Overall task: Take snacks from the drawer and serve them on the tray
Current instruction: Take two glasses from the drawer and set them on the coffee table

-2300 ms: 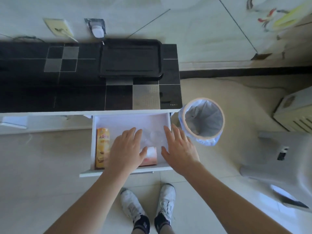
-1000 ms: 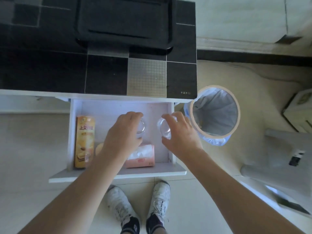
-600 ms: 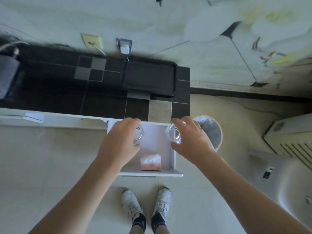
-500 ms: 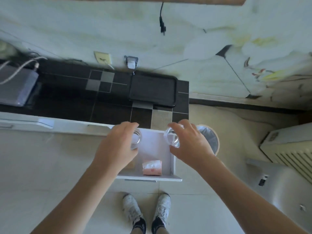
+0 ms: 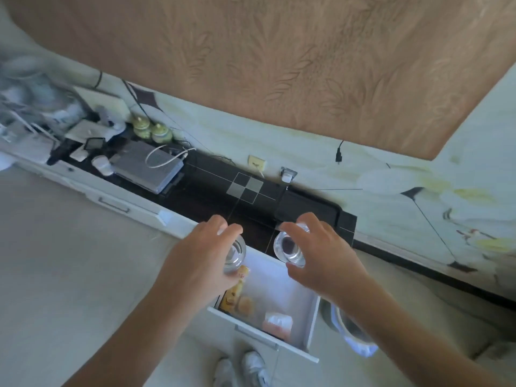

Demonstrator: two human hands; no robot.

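My left hand (image 5: pixel 199 261) grips a clear glass cup (image 5: pixel 236 254) above the left side of the open white drawer (image 5: pixel 282 291). In my right hand (image 5: pixel 321 255) is a second clear glass cup (image 5: pixel 287 245), held just in front of the black tray (image 5: pixel 310 210) on the dark counter. Inside the drawer lie an orange biscuit box (image 5: pixel 237 289), a round yellowish snack (image 5: pixel 245 304) and a pink packet (image 5: pixel 277 324).
The dark tiled counter (image 5: pixel 212 188) runs left, carrying a grey flat device (image 5: pixel 148 169), two green jars (image 5: pixel 152 129) and cluttered cables. A lined bin (image 5: pixel 351 328) stands right of the drawer. My shoes (image 5: pixel 243 370) are below the drawer front.
Both hands have risen out of the drawer with a glass cup each, toward the counter and tray. The view has tilted up and swung left, showing more wall and counter.
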